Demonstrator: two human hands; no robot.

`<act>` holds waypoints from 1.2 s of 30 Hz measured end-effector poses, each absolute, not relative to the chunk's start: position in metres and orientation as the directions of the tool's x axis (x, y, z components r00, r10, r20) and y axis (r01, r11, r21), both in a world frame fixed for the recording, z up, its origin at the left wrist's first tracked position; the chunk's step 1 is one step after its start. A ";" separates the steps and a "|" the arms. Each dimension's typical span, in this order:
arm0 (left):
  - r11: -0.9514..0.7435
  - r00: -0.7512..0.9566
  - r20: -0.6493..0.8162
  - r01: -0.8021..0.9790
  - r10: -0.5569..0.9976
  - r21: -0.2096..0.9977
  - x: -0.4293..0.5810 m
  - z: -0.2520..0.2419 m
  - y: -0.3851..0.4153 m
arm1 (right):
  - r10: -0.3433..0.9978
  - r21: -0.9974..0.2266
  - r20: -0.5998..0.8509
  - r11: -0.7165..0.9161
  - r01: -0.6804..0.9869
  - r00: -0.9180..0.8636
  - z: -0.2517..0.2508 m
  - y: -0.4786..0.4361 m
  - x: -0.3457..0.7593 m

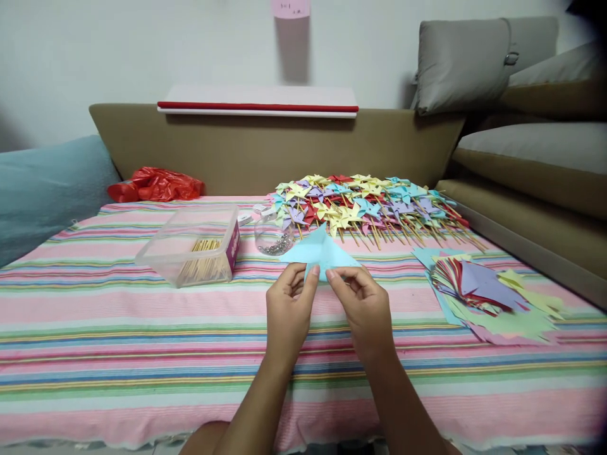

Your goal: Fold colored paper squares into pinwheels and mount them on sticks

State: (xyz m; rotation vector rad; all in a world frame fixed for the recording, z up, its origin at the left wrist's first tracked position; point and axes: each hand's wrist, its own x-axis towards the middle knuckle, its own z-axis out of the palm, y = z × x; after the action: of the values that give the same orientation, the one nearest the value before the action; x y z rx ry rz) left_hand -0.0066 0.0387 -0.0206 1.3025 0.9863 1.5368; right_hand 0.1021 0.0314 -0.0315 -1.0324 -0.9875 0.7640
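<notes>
A light blue paper pinwheel sheet (321,248), with pointed corners, is held up between my two hands above the striped cloth. My left hand (293,297) pinches its lower left edge between thumb and fingers. On the lower right edge, my right hand (363,300) grips the same paper with its thumb in front. Just behind the paper stands a round clear container (274,237) with small metal pins in it. To the left, a clear plastic box (164,256) holds many thin wooden sticks (203,259).
Finished paper pinwheels (360,205) on sticks lie heaped at the back right. Cut coloured paper sheets (502,309) are stacked to the right. A red plastic bag (159,184) rests at the back left. Grey cushions (467,63) border the right side.
</notes>
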 end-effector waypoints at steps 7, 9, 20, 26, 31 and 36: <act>-0.301 -0.073 0.295 -0.090 0.953 0.950 -0.004 -0.021 0.037 | 0.855 -0.948 0.283 0.317 -0.006 0.434 -0.029 0.032 0.101; -0.296 -0.072 0.291 -0.077 0.954 0.952 -0.004 -0.022 0.036 | 0.846 -0.948 0.294 0.318 0.023 0.445 -0.028 0.031 0.101; -0.360 -0.032 0.361 0.026 0.932 0.933 -0.004 -0.027 0.038 | 0.824 -0.942 0.269 0.333 -0.043 0.498 -0.028 0.033 0.096; -0.461 0.020 0.493 0.393 0.870 0.796 -0.013 -0.024 0.038 | 0.885 -0.962 0.206 0.261 -0.078 0.417 -0.030 0.037 0.114; -0.551 0.224 0.510 0.462 0.831 0.695 -0.022 -0.022 0.039 | 0.998 -0.969 0.043 0.053 -0.240 0.046 -0.026 0.031 0.134; -0.514 0.228 0.462 0.430 0.857 0.742 -0.026 -0.021 0.041 | 0.999 -0.963 0.025 0.030 -0.270 0.021 -0.028 0.028 0.134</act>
State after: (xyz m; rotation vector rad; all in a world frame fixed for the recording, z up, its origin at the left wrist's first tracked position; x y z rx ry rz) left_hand -0.0258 0.0411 -0.0211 2.0441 1.1811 1.2259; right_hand 0.1338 0.0277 -0.0280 -0.9948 -1.0068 1.2936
